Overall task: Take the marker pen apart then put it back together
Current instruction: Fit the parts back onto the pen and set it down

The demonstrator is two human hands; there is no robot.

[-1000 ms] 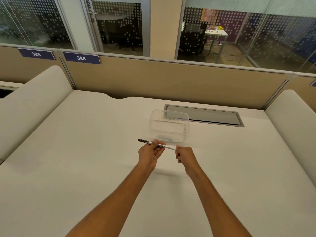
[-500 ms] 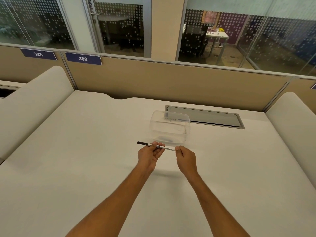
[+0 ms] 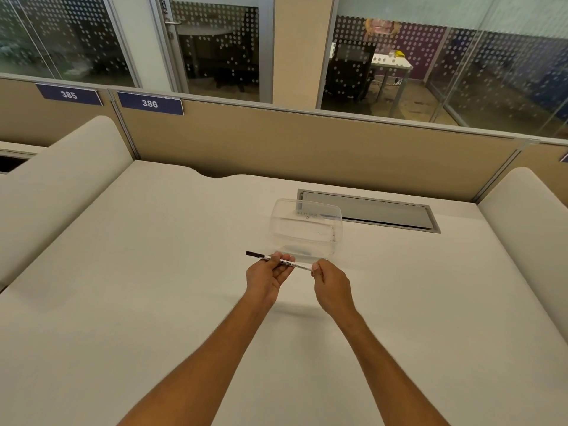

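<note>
A thin white marker pen point(image 3: 295, 265) with a dark cap at its left end is held level above the white desk point(image 3: 153, 302). My left hand point(image 3: 268, 277) grips the barrel near the middle, with the dark cap sticking out to its left. My right hand point(image 3: 330, 285) pinches the pen's right end between fingertips, so that end is hidden. The pen looks whole, with no gap between its parts.
A clear plastic container point(image 3: 305, 232) stands just behind the pen. A grey cable hatch point(image 3: 384, 212) is set in the desk behind it. A tan partition point(image 3: 307, 149) closes the back; cushioned dividers point(image 3: 61, 179) flank both sides.
Both hands keep their hold on the pen. The pen has tipped slightly closer to level, and the hands have shifted very little.
</note>
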